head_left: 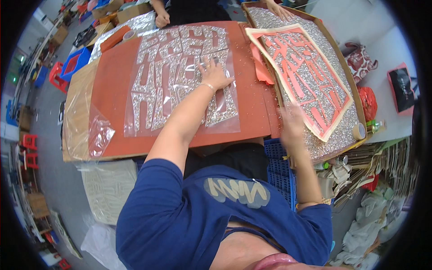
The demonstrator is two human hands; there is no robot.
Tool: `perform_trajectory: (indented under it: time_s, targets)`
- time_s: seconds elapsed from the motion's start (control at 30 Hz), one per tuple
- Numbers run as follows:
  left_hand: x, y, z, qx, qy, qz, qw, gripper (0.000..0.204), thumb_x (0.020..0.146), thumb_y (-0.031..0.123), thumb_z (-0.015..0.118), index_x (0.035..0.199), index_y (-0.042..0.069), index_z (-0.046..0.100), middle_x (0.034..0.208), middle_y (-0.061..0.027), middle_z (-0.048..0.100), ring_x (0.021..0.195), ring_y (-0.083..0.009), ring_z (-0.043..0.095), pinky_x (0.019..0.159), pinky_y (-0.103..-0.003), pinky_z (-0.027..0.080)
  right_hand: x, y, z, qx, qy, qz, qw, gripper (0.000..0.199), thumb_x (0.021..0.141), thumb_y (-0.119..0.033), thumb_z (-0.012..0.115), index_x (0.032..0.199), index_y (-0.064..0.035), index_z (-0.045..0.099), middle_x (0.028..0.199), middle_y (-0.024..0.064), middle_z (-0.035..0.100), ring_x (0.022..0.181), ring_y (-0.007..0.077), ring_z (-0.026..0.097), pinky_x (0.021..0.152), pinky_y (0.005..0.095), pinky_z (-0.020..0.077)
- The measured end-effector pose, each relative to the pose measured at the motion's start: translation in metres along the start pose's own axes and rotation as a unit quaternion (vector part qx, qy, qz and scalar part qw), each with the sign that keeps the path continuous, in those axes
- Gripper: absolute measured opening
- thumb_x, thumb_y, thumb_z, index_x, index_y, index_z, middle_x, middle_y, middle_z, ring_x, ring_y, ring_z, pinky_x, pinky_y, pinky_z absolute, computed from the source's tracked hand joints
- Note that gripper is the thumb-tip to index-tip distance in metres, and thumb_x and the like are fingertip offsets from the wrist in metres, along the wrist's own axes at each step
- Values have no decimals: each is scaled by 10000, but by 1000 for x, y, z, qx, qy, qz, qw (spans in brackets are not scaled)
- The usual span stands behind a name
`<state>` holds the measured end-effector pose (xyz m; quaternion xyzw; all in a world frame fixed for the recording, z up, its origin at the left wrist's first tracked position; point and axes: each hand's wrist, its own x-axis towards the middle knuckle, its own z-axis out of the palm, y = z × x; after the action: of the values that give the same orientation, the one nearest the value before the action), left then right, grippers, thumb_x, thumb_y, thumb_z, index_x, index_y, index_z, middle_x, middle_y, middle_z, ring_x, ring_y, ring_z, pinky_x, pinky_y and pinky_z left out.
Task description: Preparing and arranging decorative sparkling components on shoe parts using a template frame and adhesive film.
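Observation:
My left hand (pixel 215 74) lies with fingers spread on a clear plastic sheet (pixel 128 121). Under or on that film, sparkling rhinestone pieces (pixel 145 74) form cut-out shapes; I cannot tell which side they are on. The film rests on a reddish-brown board (pixel 112 85). My right hand (pixel 292 123) is smeared by motion beside the near left edge of a tray of loose silvery rhinestones (pixel 335 146). In this tray lies a coral-pink stencil (pixel 310 101) with a cream border and cut-out openings.
A co-worker's hands (pixel 163 19) are at the table's far side, one over the tray. A tape roll (pixel 358 131) sits at the tray's near right corner. Blue crates (pixel 280 166) stand below the table. Clear plastic (pixel 81 121) covers the left end; red stools (pixel 57 77) stand beyond.

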<state>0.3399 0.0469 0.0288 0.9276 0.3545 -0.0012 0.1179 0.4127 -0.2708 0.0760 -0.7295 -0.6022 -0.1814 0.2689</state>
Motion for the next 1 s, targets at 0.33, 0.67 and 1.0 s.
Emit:
perform_trajectory:
  time_s: [0.33,0.67,1.0]
  targets:
    - [18,-174,-67,-384,162,31,908,835,730,557,660,1318,-1,459,1419,-225,356,1290,-433,344,1062,-368,323,-13,-84,109,76,-149,-13,986,271,859,-192,587,1069,-22,615,1197,94,555,1278,352,370,1049,598,211]
    - [-216,-251,3,-116,102,-185,971,598,934,286,479,1384,-49,271,1438,-253,300,1358,-436,216,1103,-536,189,-15,-79,112,150,-40,68,986,140,764,-47,654,897,-33,613,963,160,539,1018,349,501,909,470,365]
    - [-259,-215,29,-232,289,-122,921,453,930,107,445,1352,-28,354,1346,-222,441,1331,-401,311,1117,-519,164,-68,15,9,-98,-74,321,939,177,876,-159,594,992,-26,608,888,145,582,802,325,567,739,385,465]
